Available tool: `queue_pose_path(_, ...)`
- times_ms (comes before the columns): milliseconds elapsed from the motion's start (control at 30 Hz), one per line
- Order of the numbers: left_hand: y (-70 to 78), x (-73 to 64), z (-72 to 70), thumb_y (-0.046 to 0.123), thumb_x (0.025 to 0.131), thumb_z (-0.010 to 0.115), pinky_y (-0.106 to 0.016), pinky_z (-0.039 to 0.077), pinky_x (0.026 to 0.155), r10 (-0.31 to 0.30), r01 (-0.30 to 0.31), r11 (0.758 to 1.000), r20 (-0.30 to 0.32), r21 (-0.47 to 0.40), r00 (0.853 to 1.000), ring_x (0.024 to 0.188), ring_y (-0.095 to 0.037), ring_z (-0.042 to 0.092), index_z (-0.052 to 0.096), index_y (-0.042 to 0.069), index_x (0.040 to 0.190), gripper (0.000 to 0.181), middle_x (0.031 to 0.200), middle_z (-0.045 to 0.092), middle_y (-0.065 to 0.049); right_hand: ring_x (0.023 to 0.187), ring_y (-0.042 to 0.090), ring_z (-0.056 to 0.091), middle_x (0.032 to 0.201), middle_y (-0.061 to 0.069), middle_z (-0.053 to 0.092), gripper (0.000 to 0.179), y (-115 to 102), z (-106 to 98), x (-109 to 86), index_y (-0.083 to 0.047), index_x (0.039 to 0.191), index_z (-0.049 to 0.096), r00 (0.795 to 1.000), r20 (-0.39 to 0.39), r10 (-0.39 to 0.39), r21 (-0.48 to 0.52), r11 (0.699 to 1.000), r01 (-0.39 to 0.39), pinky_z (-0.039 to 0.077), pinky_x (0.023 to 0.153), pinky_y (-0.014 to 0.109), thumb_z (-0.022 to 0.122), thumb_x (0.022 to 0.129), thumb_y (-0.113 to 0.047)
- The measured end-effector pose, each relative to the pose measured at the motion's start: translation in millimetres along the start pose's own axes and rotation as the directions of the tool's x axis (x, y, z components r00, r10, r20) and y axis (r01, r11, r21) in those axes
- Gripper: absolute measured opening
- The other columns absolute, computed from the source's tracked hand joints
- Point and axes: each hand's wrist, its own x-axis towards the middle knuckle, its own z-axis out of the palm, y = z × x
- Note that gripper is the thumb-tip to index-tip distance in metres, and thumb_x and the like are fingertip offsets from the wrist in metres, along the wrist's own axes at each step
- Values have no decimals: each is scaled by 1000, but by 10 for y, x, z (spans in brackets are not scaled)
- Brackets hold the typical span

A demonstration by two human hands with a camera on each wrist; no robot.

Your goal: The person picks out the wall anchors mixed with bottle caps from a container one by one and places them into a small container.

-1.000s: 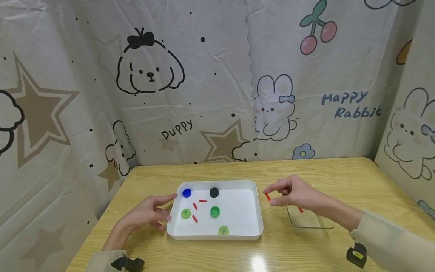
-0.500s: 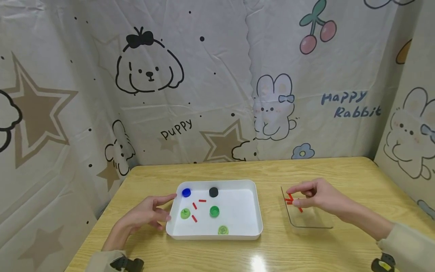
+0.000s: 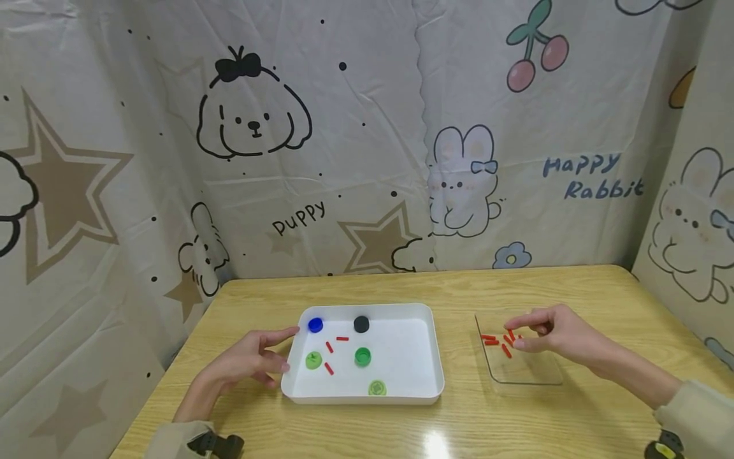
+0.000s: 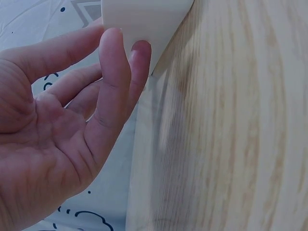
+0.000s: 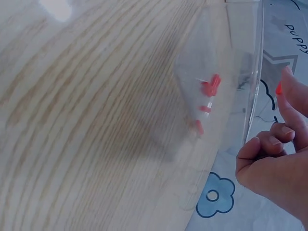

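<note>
In the head view my right hand (image 3: pixel 559 333) is over the clear box (image 3: pixel 524 384), pinching a short red stick between thumb and index finger. The right wrist view shows the tip of that held red stick (image 5: pixel 278 88) between the fingers, above the box's wall. Several more red sticks (image 5: pixel 211 86) lie on the box floor. My left hand (image 3: pixel 246 358) rests against the left end of the white tray (image 3: pixel 363 401), fingers fairly straight. From the left wrist, the fingertips (image 4: pixel 111 41) meet the tray's outer wall (image 4: pixel 144 19).
Inside the tray lie a blue cap (image 3: pixel 315 325), a black cap (image 3: pixel 361 324), a green cap (image 3: pixel 362 357), two light green caps (image 3: pixel 313 360) and three red sticks (image 3: pixel 342 338). A wooden table (image 3: pixel 390 433) carries everything. A printed cloth (image 3: pixel 367 159) hangs behind it.
My right hand has moved right from beside the tray to over the clear box, still pinching the red stick. My left hand has stayed at the tray's left end.
</note>
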Motion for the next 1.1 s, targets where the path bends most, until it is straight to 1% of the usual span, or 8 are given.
queue_pose_path(267, 10, 1, 5, 3, 89, 79, -39, 63, 67, 9, -9, 1000, 0, 6, 1000, 65, -20, 63, 39, 2, 162, 83, 154, 45, -25, 72, 19, 34, 77, 0, 28, 42, 92, -25, -37, 2, 127, 74, 1000, -16, 18, -50, 999, -19, 30, 63, 31, 84, 90, -16)
queue_pose_path(367, 11, 4, 6, 3, 89, 79, -39, 63, 67, 7, -7, 1000, -4, 10, 1000, 65, -20, 62, 39, 2, 162, 83, 152, 48, -26, 74, 20, 35, 79, 2, 34, 42, 114, -39, -53, 1, 126, 75, 999, -24, 26, -77, 997, -28, 29, 63, 31, 85, 90, -16)
queue_pose_path(467, 13, 9, 5, 3, 89, 79, -39, 63, 67, 8, -8, 1000, -10, 13, 1000, 65, -20, 61, 40, 2, 161, 82, 157, 42, -28, 75, 20, 34, 82, 3, 36, 42, 134, -50, -57, 1, 125, 75, 999, -29, 31, -100, 994, -34, 28, 62, 31, 86, 89, -16)
queue_pose_path(600, 11, 13, 3, 2, 88, 79, -40, 63, 67, 9, -9, 1000, -11, 9, 1000, 64, -20, 61, 41, 2, 161, 82, 166, 26, -31, 75, 21, 33, 80, 1, 32, 41, 151, -61, -45, 1, 123, 77, 999, -36, 34, -130, 991, -39, 26, 62, 32, 87, 87, -16)
queue_pose_path(667, 8, 16, 2, 2, 88, 79, -40, 63, 67, 6, -6, 1000, -13, 9, 1000, 64, -21, 61, 41, 3, 161, 82, 167, 24, -31, 76, 21, 33, 80, 1, 31, 40, 158, -64, -42, 1, 122, 77, 999, -34, 26, -150, 988, -31, 25, 62, 33, 87, 87, -16)
queue_pose_path(800, 4, 17, 4, 3, 88, 80, -40, 63, 67, 0, 0, 1000, -22, 16, 1000, 65, -22, 63, 43, 4, 160, 82, 166, 27, -30, 76, 21, 32, 79, 1, 31, 39, 177, -64, -33, 0, 120, 78, 999, -34, 13, -172, 985, -19, 25, 61, 32, 88, 85, -15)
queue_pose_path(933, 6, 11, 12, 3, 88, 80, -39, 63, 67, -7, 8, 1000, -27, 16, 1000, 65, -21, 63, 43, 4, 160, 82, 160, 36, -29, 77, 21, 33, 80, 2, 36, 39, 189, -52, -21, 0, 119, 79, 999, -33, -1, -184, 983, -5, 25, 61, 32, 89, 84, -14)
queue_pose_path(1100, 12, 7, 13, 3, 88, 80, -38, 63, 66, -7, 7, 1000, -25, 11, 1000, 65, -22, 63, 42, 4, 161, 82, 162, 33, -30, 79, 22, 35, 82, 4, 43, 38, 179, -46, -3, 0, 118, 79, 999, -36, 4, -209, 978, -11, 27, 63, 33, 89, 84, -13)
